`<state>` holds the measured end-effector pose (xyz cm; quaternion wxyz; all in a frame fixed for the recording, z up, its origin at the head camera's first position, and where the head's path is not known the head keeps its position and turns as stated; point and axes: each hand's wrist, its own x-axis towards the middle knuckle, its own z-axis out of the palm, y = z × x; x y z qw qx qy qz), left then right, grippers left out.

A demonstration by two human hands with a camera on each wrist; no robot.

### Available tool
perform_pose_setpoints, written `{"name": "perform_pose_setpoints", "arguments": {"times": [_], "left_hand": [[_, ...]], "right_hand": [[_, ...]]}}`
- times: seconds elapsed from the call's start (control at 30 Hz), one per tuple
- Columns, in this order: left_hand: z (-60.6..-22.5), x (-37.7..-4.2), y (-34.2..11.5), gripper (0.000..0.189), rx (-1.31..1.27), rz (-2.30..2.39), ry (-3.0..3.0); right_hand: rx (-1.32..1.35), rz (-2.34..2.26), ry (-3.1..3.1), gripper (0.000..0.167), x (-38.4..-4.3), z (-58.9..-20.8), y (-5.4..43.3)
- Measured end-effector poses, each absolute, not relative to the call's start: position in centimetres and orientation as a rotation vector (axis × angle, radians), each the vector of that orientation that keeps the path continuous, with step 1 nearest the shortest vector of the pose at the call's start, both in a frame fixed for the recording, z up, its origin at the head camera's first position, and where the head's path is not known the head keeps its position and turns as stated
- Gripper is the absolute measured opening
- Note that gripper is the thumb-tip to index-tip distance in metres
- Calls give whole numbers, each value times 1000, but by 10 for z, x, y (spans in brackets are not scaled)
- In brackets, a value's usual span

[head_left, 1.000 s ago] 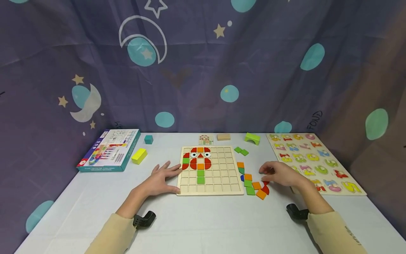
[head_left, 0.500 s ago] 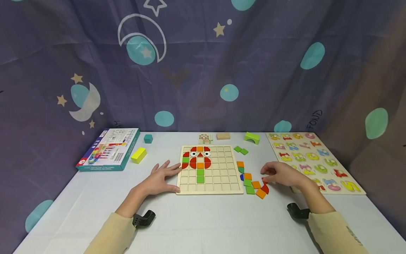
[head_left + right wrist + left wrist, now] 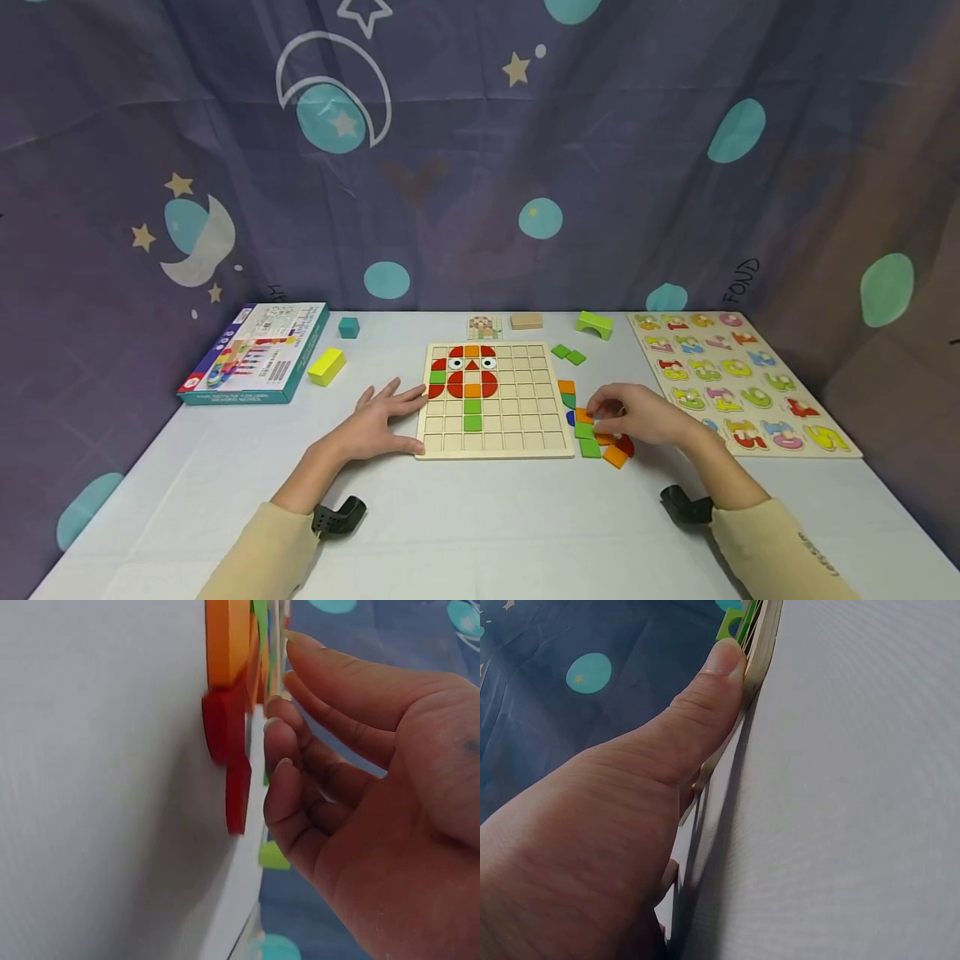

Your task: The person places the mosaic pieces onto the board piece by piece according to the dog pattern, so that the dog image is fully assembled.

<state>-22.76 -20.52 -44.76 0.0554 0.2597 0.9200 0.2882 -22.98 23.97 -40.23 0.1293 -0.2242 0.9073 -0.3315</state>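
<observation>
My left hand [image 3: 382, 425] rests at the left edge of the wooden grid board [image 3: 525, 417], fingers spread, thumb [image 3: 720, 667] against its rim. Red, orange and green tiles plus two eye pieces lie in the board's left half. Over the loose tiles to the right hovers my right hand [image 3: 641, 414], its fingers loosely bent with nothing visible between them. It partly covers an orange tile [image 3: 604, 439]. Beneath it are a green tile [image 3: 590, 448], another orange tile [image 3: 615, 456] and red rounded pieces [image 3: 225, 727]. A blue piece [image 3: 571, 418] sits next to the board.
Two green tiles [image 3: 567, 354] lie beyond the board's right side. A pattern card [image 3: 484, 327], a plain wooden block [image 3: 527, 321] and a green arch block [image 3: 595, 324] stand behind. The number puzzle board [image 3: 720, 392] is right; a game box [image 3: 255, 354], yellow block [image 3: 327, 367] and teal cube [image 3: 348, 327] are left.
My right hand has moved left, from the red pieces to above the orange and green tiles. The left hand keeps its place on the board's edge.
</observation>
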Motion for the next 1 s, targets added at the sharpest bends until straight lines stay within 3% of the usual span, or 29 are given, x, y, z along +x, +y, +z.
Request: {"name": "perform_pose_setpoints", "arguments": {"times": [0.33,0.67,1.0], "left_hand": [[-447,-227,-205,88,788,866,2799],[-447,-227,-205,90,780,870,2798],[-448,-228,-206,89,791,863,2801]], "right_hand": [[-799,-882,2650,21,-225,-408,229],[-732,-835,2686,13,-225,-405,223],[-703,-751,2744,16,-224,-404,221]]}}
